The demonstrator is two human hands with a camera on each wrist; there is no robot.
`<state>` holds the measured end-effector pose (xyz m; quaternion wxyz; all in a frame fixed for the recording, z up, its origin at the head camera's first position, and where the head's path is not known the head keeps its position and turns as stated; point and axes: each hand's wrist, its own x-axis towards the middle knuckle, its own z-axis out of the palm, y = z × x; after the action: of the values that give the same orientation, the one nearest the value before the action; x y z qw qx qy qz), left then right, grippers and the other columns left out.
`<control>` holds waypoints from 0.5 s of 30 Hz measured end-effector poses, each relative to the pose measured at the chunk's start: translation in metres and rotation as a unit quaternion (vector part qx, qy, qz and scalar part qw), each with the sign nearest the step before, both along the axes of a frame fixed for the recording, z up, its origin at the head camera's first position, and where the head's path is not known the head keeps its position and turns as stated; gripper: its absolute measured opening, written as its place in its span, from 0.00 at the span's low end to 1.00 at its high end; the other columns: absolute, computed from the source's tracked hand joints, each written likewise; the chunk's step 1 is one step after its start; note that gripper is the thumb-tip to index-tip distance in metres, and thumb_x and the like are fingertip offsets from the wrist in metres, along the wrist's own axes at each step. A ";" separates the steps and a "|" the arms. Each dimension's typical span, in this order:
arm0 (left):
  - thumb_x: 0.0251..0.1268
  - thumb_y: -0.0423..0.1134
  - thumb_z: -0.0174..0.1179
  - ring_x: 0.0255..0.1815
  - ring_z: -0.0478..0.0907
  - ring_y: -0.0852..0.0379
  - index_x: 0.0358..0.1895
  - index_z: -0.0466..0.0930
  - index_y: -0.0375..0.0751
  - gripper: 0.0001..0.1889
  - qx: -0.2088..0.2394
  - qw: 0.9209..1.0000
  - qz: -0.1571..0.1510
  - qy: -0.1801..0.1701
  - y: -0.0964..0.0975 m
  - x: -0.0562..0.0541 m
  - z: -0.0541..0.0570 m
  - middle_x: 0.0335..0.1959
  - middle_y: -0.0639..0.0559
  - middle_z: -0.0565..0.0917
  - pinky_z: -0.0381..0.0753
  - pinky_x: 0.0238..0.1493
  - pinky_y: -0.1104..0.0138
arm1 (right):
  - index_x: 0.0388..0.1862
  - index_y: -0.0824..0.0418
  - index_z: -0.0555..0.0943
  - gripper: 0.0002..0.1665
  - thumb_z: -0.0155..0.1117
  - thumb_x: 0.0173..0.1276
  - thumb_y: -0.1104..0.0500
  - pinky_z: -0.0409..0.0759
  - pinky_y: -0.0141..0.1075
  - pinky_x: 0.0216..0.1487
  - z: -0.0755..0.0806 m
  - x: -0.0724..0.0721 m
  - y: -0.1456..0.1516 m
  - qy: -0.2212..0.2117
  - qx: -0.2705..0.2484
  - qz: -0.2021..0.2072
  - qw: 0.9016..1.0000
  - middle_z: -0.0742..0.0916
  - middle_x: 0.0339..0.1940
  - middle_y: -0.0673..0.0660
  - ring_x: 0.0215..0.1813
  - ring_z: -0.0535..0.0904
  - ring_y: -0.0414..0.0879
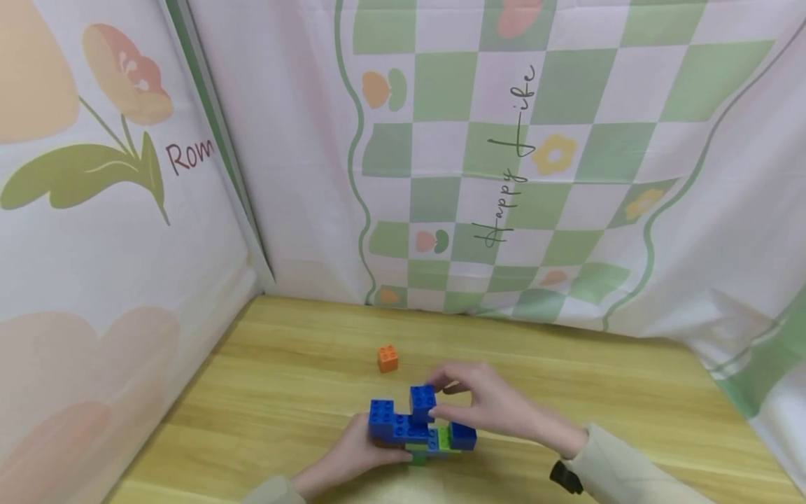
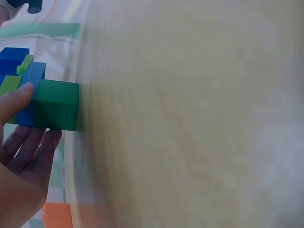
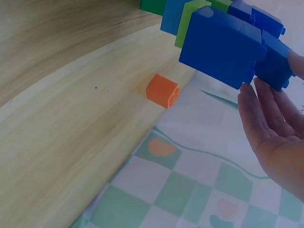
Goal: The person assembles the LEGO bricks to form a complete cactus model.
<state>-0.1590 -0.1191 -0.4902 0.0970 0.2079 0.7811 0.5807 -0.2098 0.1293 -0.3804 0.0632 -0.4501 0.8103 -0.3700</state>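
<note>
A model of stacked toy building blocks (image 1: 403,434) in blue, light green and dark green stands on the wooden table. My left hand (image 1: 355,451) grips it low on the left side; in the left wrist view the thumb lies across the blue layer above a dark green block (image 2: 58,104). At the top, my right hand (image 1: 494,402) pinches a blue block (image 1: 422,400) between thumb and fingers. In the right wrist view this blue block (image 3: 274,59) meets the blocks beneath; whether it is fully pressed on, I cannot tell.
A loose orange block (image 1: 387,359) lies on the table (image 1: 302,350) beyond the model. Printed curtains hang behind the table (image 1: 504,210) and along its left side (image 1: 94,259).
</note>
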 end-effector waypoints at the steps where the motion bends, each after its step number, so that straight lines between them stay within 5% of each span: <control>1: 0.55 0.43 0.73 0.55 0.83 0.63 0.61 0.78 0.50 0.27 -0.002 1.000 0.001 0.003 0.000 0.000 0.000 0.55 0.51 0.86 0.79 0.60 0.73 | 0.51 0.56 0.80 0.18 0.68 0.67 0.50 0.87 0.34 0.51 0.000 0.001 0.000 0.000 0.002 0.000 1.000 0.89 0.48 0.52 0.49 0.85 0.40; 15: 0.54 0.44 0.73 0.55 0.83 0.63 0.62 0.77 0.46 0.30 -0.006 1.000 0.004 0.022 0.000 -0.001 -0.003 0.56 0.48 0.86 0.79 0.61 0.72 | 0.48 0.59 0.80 0.15 0.69 0.66 0.54 0.88 0.33 0.48 -0.003 0.008 -0.005 0.018 -0.009 0.022 1.000 0.89 0.44 0.53 0.47 0.85 0.38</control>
<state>-0.1599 -0.1188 -0.4931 0.0792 0.2171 0.7872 0.5718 -0.2015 0.1247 -0.3836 0.0521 -0.4748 0.7980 -0.3675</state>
